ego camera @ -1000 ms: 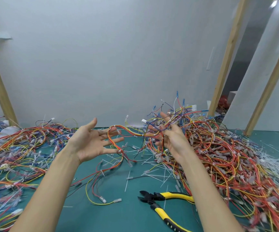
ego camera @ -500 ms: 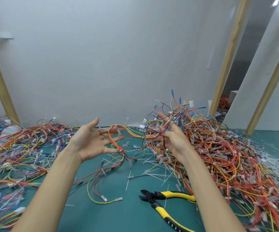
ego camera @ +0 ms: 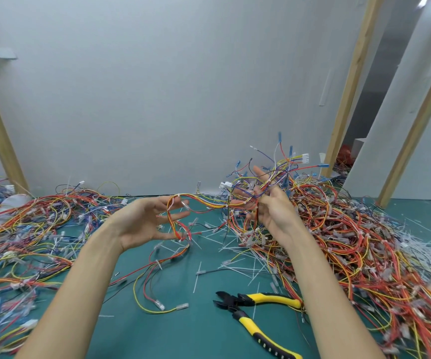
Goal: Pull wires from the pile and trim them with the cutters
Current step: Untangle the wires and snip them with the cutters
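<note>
A red, orange and yellow wire bundle (ego camera: 204, 202) runs sideways between the hands: looped over the left hand (ego camera: 141, 224), fingers spread apart, and pinched by the right hand (ego camera: 274, 213). Yellow-handled black cutters (ego camera: 255, 304) lie on the green desk (ego camera: 183, 332) beside the right forearm, nearer that hand.
</note>
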The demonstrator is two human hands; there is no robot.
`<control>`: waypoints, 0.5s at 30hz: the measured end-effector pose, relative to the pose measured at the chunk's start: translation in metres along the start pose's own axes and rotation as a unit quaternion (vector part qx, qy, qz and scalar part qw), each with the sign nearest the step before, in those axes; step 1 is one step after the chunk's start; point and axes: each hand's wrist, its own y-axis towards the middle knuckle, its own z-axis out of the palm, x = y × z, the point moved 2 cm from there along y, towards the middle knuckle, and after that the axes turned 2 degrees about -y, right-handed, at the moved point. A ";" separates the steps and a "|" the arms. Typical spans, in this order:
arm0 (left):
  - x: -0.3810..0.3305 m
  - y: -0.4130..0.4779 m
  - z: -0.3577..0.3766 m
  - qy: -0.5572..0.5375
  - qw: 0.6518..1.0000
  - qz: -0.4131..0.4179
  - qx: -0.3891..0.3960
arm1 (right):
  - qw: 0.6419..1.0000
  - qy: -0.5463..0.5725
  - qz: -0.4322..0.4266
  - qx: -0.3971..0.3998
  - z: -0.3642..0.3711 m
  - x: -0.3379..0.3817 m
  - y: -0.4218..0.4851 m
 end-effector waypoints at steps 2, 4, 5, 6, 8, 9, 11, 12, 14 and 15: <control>0.001 0.002 -0.002 0.080 0.997 0.002 -0.014 | 0.999 0.031 -0.017 -0.019 -0.001 0.001 0.000; 0.002 0.003 -0.004 0.164 0.986 0.007 -0.019 | 0.997 0.056 -0.037 -0.040 -0.004 0.004 0.002; 0.002 0.002 -0.004 0.199 0.980 0.014 -0.013 | 0.996 0.062 -0.044 -0.052 -0.006 0.004 0.003; 0.001 0.001 -0.004 0.228 0.973 0.025 -0.005 | 0.995 0.065 -0.048 -0.064 -0.008 0.005 0.003; -0.001 -0.003 -0.002 0.267 0.962 0.059 0.005 | 0.994 0.061 -0.049 -0.078 -0.011 0.005 0.004; -0.003 -0.004 -0.001 0.275 0.958 0.075 0.007 | 0.994 0.058 -0.046 -0.083 -0.011 0.005 0.004; -0.008 -0.008 0.001 0.282 0.955 0.093 0.019 | 0.992 0.062 -0.044 -0.097 -0.012 0.005 0.004; -0.009 -0.011 0.003 0.293 0.951 0.097 0.033 | 0.991 0.067 -0.044 -0.106 -0.013 0.005 0.004; -0.011 -0.016 0.007 0.326 0.938 0.097 0.073 | 0.990 0.069 -0.044 -0.118 -0.015 0.005 0.004; -0.011 -0.018 0.008 0.340 0.931 0.091 0.096 | 0.990 0.065 -0.044 -0.121 -0.016 0.005 0.004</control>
